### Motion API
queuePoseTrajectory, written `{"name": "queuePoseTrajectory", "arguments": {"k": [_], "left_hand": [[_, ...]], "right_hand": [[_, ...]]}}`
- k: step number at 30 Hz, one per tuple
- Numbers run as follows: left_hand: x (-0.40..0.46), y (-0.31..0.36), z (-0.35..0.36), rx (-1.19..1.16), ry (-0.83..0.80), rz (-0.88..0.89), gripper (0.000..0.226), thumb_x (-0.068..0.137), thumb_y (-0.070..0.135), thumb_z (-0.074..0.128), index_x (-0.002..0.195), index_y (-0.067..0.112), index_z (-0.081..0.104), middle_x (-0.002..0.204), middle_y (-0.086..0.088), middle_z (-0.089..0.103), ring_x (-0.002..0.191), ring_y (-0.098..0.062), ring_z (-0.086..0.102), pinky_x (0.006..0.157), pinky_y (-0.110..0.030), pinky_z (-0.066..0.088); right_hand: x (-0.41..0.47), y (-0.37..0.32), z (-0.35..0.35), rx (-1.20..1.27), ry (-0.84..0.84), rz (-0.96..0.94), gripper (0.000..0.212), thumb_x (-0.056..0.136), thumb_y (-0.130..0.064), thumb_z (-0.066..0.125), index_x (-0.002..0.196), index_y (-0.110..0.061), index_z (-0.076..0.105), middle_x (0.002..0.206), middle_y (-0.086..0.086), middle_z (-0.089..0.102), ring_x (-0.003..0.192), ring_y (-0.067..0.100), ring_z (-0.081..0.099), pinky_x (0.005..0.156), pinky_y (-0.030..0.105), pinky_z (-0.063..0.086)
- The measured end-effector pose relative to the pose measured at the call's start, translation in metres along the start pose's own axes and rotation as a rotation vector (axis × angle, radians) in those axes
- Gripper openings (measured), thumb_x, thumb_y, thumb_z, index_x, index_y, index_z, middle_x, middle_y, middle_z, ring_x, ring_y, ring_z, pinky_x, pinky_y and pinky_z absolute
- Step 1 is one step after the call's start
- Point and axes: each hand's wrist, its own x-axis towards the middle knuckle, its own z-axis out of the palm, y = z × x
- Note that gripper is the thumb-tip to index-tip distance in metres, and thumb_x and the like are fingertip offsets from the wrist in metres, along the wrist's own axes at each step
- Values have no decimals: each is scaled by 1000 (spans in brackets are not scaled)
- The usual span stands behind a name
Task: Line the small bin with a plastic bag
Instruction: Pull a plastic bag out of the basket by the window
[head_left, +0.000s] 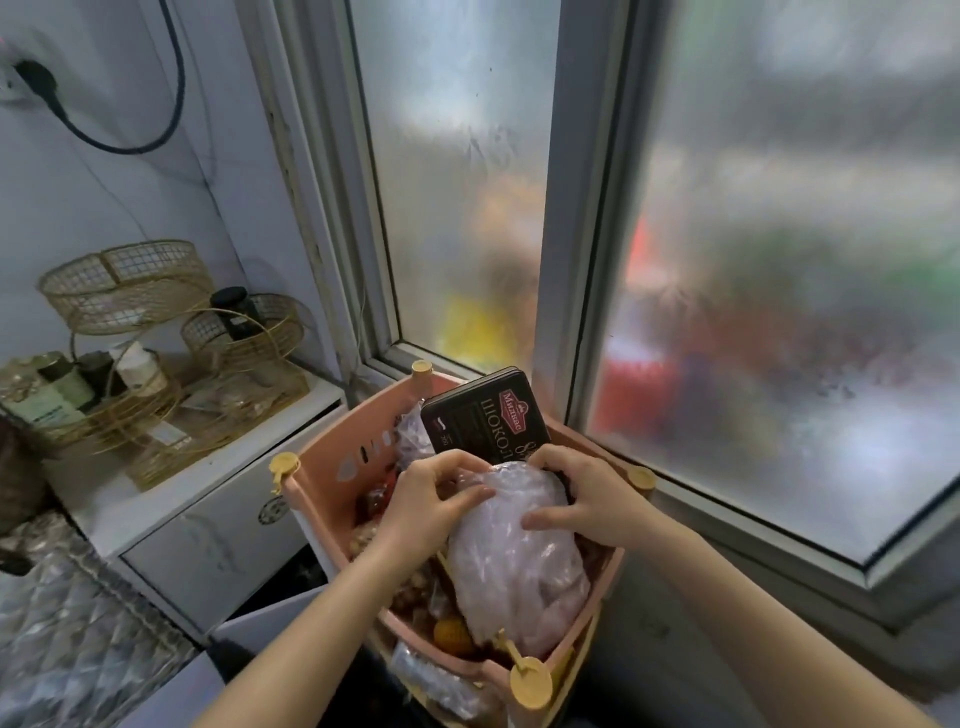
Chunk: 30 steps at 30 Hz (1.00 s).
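A bulky bundle of pale translucent plastic bags (514, 561) lies in the top tray of a pink rack (332, 452) below the window. My left hand (434, 499) presses on the bundle's upper left end, fingers curled onto the plastic. My right hand (582, 499) clasps its upper right end, fingertips on top. No small bin is in view.
A dark chocolate box (485, 423) leans at the tray's back, with snack packets and a yellow item (452, 636) around the bundle. A white drawer cabinet (208, 519) with gold wire baskets (124, 286) stands left. Frosted window panes (779, 260) fill the right. A quilted surface (62, 623) is bottom left.
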Motion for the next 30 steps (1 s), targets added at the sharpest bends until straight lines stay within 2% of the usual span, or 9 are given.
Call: {"name": "queuePoseTrajectory", "arguments": {"k": [4, 6, 9, 13, 16, 21, 24, 27, 30], "left_hand": [[-10, 23, -14, -186, 30, -12, 42, 66, 44, 73, 103, 26, 64, 89, 3, 68, 79, -3, 66, 65, -19, 53], [-17, 34, -22, -301, -53, -59, 73, 57, 58, 76, 120, 29, 53, 105, 2, 67, 93, -11, 68, 76, -29, 57], [-36, 52, -32, -314, -273, -49, 98, 46, 60, 82, 131, 33, 41, 119, 1, 65, 104, -18, 66, 90, -43, 54], [-75, 77, -35, -264, -389, 86, 78, 50, 54, 84, 120, 36, 52, 113, 3, 69, 100, -15, 68, 89, -41, 55], [-105, 97, -29, -328, -448, 172, 64, 49, 52, 84, 107, 43, 60, 108, 9, 70, 97, -6, 67, 77, -25, 57], [-172, 141, 18, -438, -696, 223, 56, 47, 46, 87, 98, 51, 65, 102, 22, 72, 96, -1, 67, 76, -18, 54], [-216, 174, 63, -479, -783, 245, 52, 49, 38, 89, 96, 35, 69, 97, 9, 75, 89, -10, 70, 68, -18, 53], [-269, 209, 107, -520, -852, 256, 49, 48, 37, 89, 88, 21, 67, 87, -5, 74, 75, -16, 68, 66, -30, 55], [-333, 243, 151, -543, -972, 319, 48, 54, 36, 83, 93, 13, 65, 83, -4, 73, 71, -15, 68, 61, -28, 55]], "right_hand": [[-25, -29, -5, 185, 151, -9, 35, 72, -28, 76, 97, -17, 54, 89, 6, 67, 73, 18, 69, 63, 34, 60], [-42, -48, -7, 222, 300, -39, 34, 73, -23, 76, 98, -14, 54, 85, 1, 64, 66, 10, 67, 55, 24, 57], [-74, -84, -9, 265, 520, -36, 40, 70, -26, 75, 100, -11, 53, 88, 1, 63, 68, 14, 69, 55, 27, 59], [-128, -129, -5, 354, 731, -3, 39, 66, -26, 76, 97, -10, 57, 85, 1, 69, 71, 13, 70, 57, 28, 60], [-183, -150, 4, 400, 856, 55, 38, 62, -32, 78, 91, -14, 60, 81, 5, 72, 67, 15, 71, 54, 27, 58], [-300, -169, 18, 379, 1070, 241, 45, 52, -45, 76, 88, -21, 63, 82, 6, 73, 71, 19, 70, 60, 30, 58], [-380, -184, 23, 377, 1185, 341, 43, 60, -38, 75, 97, -22, 62, 90, 1, 71, 77, 14, 69, 61, 22, 56], [-467, -211, 34, 164, 1398, 414, 47, 67, -47, 67, 110, -31, 56, 104, -14, 61, 96, 0, 61, 79, 15, 49], [-545, -252, 58, -343, 1516, 458, 50, 72, -59, 64, 115, -33, 57, 115, -22, 55, 109, -6, 51, 90, 8, 37]]}}
